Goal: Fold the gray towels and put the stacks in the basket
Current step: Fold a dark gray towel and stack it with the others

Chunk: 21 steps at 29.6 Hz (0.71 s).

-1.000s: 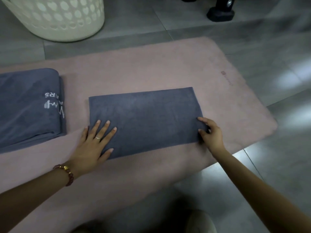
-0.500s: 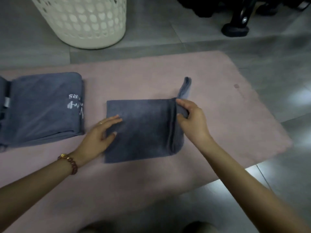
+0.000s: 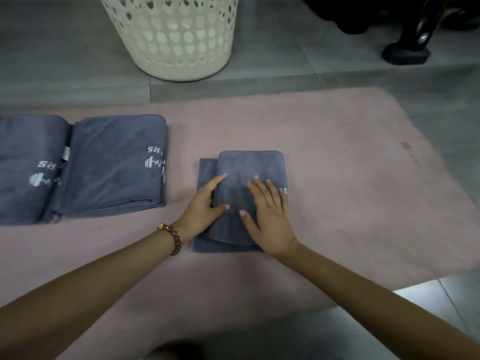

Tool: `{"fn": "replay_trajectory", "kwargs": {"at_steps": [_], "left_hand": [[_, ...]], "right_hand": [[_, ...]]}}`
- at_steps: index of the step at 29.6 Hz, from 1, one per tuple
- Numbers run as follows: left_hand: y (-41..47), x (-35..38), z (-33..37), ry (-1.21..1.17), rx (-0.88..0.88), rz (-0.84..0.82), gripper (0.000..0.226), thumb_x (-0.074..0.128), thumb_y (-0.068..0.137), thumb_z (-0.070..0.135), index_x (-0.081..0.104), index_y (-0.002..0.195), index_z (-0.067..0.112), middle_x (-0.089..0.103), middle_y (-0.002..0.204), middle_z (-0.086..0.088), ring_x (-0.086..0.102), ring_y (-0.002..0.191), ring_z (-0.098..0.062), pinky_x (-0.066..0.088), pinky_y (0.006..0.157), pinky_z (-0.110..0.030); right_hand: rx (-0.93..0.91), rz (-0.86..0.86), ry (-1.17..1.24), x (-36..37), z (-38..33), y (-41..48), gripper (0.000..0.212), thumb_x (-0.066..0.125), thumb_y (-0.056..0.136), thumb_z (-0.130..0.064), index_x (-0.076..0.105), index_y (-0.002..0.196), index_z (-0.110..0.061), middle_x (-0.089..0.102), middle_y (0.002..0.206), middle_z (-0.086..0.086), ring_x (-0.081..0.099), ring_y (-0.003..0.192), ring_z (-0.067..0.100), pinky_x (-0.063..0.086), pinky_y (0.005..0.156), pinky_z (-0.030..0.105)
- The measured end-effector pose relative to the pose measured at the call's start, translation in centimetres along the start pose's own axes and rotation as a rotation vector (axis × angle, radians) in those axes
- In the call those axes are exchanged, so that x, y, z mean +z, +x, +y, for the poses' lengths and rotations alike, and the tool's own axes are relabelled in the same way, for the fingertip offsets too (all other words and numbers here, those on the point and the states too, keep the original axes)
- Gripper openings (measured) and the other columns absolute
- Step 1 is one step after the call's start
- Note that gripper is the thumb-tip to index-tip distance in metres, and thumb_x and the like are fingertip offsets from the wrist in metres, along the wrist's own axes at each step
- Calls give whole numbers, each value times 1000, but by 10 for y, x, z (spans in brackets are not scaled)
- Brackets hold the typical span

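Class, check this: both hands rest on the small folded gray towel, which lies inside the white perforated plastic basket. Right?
No. In the head view the small folded gray towel lies on the pink mat, outside the white perforated plastic basket.

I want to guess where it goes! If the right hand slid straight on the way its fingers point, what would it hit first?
The right hand lies flat on the folded towel. Beyond that comes bare pink mat, then probably the white basket.

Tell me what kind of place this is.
Probably a gym or workout room: a pink exercise mat on a tiled floor, gray towels printed with a dumbbell logo, and a white laundry basket behind it.
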<state>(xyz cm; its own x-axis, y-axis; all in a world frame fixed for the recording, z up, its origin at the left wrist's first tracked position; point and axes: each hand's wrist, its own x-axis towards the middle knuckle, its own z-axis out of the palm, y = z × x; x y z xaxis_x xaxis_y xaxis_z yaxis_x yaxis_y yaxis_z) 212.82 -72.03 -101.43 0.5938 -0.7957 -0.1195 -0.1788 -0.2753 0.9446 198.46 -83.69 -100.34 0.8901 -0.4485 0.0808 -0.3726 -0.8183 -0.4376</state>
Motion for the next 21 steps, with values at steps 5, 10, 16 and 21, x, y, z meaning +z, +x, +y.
{"fn": "replay_trajectory", "kwargs": {"at_steps": [5, 10, 16, 21], "left_hand": [[-15, -3, -9, 175, 188, 157, 57, 60, 80, -8, 50, 130, 17, 40, 98, 3, 43, 94, 9, 29, 96, -4], [-22, -27, -31, 104, -41, 22, 75, 71, 77, -3, 45, 123, 50, 45, 112, 2, 50, 111, -13, 36, 99, -10], [-34, -19, -20, 319, -46, 177, 70, 72, 76, 1, 41, 137, 20, 36, 119, -2, 44, 108, -17, 32, 101, -13], [-57, 13, -12, 278, -217, 220, 85, 72, 76, 5, 26, 145, 20, 32, 135, -12, 31, 124, -26, 24, 105, -26]], "right_hand": [[40, -167, -57, 5, 30, -14, 75, 11, 85, -65, 6, 150, -28, -15, 154, -10, -17, 141, 10, -6, 115, 35], [32, -266, -106, 12, 35, -23, 77, 2, 81, -74, 1, 148, -36, -25, 151, -11, -25, 139, 14, -6, 114, 36], [49, -219, 9, 12, 31, -22, 75, 22, 85, -69, 8, 148, -32, -15, 156, -6, -17, 141, 18, -3, 113, 34], [311, -11, 499, -2, 27, -3, 47, 63, 83, 0, 57, 124, -19, 18, 145, 11, 27, 124, 11, 23, 103, 6]]}}
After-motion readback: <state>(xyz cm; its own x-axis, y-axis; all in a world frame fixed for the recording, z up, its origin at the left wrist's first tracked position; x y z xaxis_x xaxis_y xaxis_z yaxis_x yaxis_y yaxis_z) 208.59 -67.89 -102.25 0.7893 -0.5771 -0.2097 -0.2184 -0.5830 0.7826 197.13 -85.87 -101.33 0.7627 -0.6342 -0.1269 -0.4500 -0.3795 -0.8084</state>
